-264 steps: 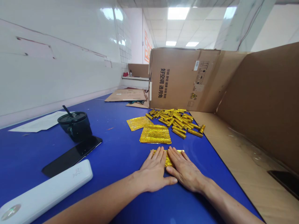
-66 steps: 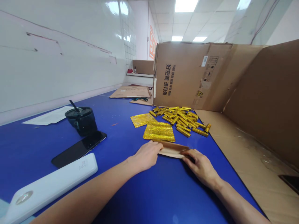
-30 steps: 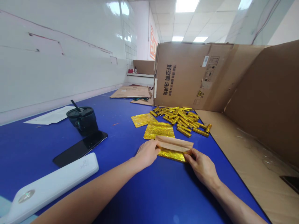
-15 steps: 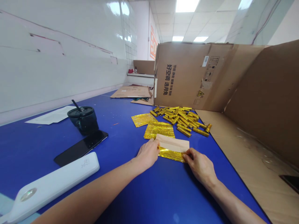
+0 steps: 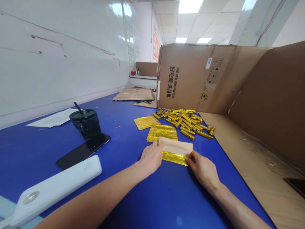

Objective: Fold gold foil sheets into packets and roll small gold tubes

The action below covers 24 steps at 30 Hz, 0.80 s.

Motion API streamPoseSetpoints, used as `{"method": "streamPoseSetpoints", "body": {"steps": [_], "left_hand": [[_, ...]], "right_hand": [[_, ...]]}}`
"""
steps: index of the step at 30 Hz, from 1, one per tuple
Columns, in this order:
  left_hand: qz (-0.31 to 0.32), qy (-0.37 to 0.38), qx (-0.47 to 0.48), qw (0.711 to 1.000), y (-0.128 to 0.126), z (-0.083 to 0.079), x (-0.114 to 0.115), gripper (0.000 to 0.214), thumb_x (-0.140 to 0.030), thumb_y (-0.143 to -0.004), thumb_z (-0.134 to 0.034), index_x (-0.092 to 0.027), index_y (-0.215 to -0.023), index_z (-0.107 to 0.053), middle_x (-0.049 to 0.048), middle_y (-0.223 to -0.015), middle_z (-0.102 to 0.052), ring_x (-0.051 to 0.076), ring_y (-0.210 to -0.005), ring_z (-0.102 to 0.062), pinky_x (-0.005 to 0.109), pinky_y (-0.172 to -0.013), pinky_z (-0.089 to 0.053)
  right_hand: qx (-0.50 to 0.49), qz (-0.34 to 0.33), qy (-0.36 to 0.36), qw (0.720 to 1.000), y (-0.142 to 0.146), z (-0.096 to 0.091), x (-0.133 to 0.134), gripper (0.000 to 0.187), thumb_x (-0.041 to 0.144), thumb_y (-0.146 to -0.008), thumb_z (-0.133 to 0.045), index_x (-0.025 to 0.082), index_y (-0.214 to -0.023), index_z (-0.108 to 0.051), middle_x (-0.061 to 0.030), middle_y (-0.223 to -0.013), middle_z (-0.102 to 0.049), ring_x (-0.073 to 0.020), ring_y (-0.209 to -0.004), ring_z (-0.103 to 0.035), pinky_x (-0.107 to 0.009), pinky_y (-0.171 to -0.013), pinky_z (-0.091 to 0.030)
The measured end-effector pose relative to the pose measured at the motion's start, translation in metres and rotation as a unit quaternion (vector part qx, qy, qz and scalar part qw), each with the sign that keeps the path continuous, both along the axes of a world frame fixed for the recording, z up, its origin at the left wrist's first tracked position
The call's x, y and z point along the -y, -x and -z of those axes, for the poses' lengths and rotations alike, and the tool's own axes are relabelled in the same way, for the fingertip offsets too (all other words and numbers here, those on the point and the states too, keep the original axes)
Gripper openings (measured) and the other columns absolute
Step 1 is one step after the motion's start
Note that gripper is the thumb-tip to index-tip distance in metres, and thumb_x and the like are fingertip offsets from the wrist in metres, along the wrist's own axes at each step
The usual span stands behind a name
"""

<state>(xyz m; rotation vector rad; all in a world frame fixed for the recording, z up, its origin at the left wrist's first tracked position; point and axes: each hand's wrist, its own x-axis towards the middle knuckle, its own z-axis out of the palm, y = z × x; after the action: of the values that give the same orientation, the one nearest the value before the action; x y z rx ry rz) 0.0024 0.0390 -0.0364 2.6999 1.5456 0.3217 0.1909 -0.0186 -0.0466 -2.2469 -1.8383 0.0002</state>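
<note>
A gold foil sheet (image 5: 174, 157) lies on the blue table (image 5: 133, 197) with its far part folded over, showing a plain brown back (image 5: 177, 146). My left hand (image 5: 152, 156) pinches the sheet's left end. My right hand (image 5: 202, 167) pinches its right end. Just beyond lie a flat stack of gold foil sheets (image 5: 162, 133) and a second gold foil sheet (image 5: 145, 122). Further back sits a heap of several rolled gold sticks (image 5: 184, 122).
A black lidded cup with a straw (image 5: 85, 123), a black phone (image 5: 84, 150) and a long white case (image 5: 56, 187) lie at the left. White papers (image 5: 53, 118) rest near the wall. A big opened cardboard box (image 5: 238, 95) walls the right and back.
Earlier both hands lay flat on the foil sheet. Since then the sheet was gripped at both ends and folded over, brown side up; over the last second the fold has been pressed lower and tighter.
</note>
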Motion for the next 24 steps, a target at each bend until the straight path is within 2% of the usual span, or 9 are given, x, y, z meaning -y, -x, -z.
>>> {"method": "streamPoseSetpoints", "body": {"steps": [4,7,9,12,16,19,22,24], "left_hand": [[0.049,-0.042,-0.025,0.998,-0.003,-0.005,0.008,0.026,-0.008,-0.078,-0.035,-0.017,-0.098,-0.050,0.0116,-0.106,-0.045,0.027,-0.099,-0.044,0.040,-0.080,-0.035],[0.122,-0.033,-0.048,0.991,-0.005,-0.004,0.011,0.025,-0.009,-0.078,-0.036,-0.020,-0.091,-0.055,0.0073,-0.094,-0.052,0.022,-0.093,-0.048,0.033,-0.075,-0.039],[0.148,-0.025,-0.058,0.987,-0.006,-0.003,0.013,0.022,-0.010,-0.078,-0.039,-0.019,-0.087,-0.057,0.0074,-0.087,-0.054,0.022,-0.087,-0.050,0.030,-0.070,-0.041],[0.146,-0.028,-0.058,0.987,-0.007,-0.002,0.016,0.022,-0.023,-0.081,-0.042,-0.017,-0.095,-0.056,0.0105,-0.089,-0.054,0.025,-0.087,-0.050,0.033,-0.069,-0.042],[0.138,-0.035,-0.044,0.989,-0.009,-0.001,0.020,0.040,-0.047,-0.078,-0.046,-0.022,-0.108,-0.052,0.0113,-0.097,-0.053,0.027,-0.093,-0.049,0.036,-0.075,-0.041],[0.136,-0.032,-0.031,0.990,-0.009,0.000,0.020,0.045,-0.053,-0.075,-0.047,-0.023,-0.109,-0.053,0.0114,-0.104,-0.052,0.028,-0.097,-0.048,0.038,-0.079,-0.039],[0.132,-0.025,-0.026,0.991,-0.009,0.001,0.020,0.049,-0.054,-0.074,-0.048,-0.023,-0.111,-0.051,0.0121,-0.108,-0.051,0.028,-0.099,-0.047,0.038,-0.081,-0.038],[0.132,-0.025,-0.024,0.991,-0.009,0.002,0.019,0.048,-0.053,-0.074,-0.049,-0.023,-0.111,-0.052,0.0124,-0.109,-0.051,0.029,-0.101,-0.046,0.038,-0.082,-0.038]], "right_hand": [[0.003,0.001,0.000,1.000,0.000,0.000,0.000,0.015,0.032,-0.079,-0.042,0.023,-0.074,-0.053,-0.0010,-0.068,-0.065,-0.0167,-0.062,-0.059,-0.023,-0.048,-0.028],[0.003,-0.006,-0.001,1.000,0.000,0.000,0.000,0.016,0.032,-0.079,-0.041,0.023,-0.075,-0.053,-0.0011,-0.069,-0.065,-0.0167,-0.063,-0.059,-0.023,-0.049,-0.029],[0.006,-0.010,-0.004,1.000,0.000,-0.001,0.001,0.016,0.032,-0.080,-0.040,0.022,-0.075,-0.053,-0.0018,-0.069,-0.065,-0.0174,-0.063,-0.060,-0.023,-0.049,-0.030],[0.014,-0.007,-0.001,1.000,0.001,-0.003,0.001,0.017,0.031,-0.080,-0.039,0.022,-0.074,-0.052,-0.0026,-0.068,-0.065,-0.0181,-0.063,-0.060,-0.023,-0.048,-0.030],[0.010,-0.002,0.012,1.000,0.004,-0.004,0.003,0.015,0.031,-0.081,-0.039,0.022,-0.080,-0.051,-0.0025,-0.067,-0.066,-0.0181,-0.063,-0.061,-0.023,-0.048,-0.031],[0.028,-0.001,0.020,0.999,0.006,-0.004,0.006,0.017,0.032,-0.083,-0.037,0.022,-0.089,-0.050,-0.0026,-0.067,-0.066,-0.0186,-0.062,-0.061,-0.023,-0.048,-0.033],[0.094,-0.014,-0.038,0.995,0.010,-0.005,0.011,0.019,0.030,-0.083,-0.037,0.021,-0.090,-0.053,-0.0055,-0.079,-0.065,-0.0204,-0.070,-0.061,-0.026,-0.052,-0.038],[0.113,-0.067,-0.096,0.987,0.013,-0.005,0.014,0.021,0.026,-0.083,-0.038,0.019,-0.090,-0.056,-0.0075,-0.092,-0.063,-0.0211,-0.080,-0.059,-0.029,-0.064,-0.042]]}}
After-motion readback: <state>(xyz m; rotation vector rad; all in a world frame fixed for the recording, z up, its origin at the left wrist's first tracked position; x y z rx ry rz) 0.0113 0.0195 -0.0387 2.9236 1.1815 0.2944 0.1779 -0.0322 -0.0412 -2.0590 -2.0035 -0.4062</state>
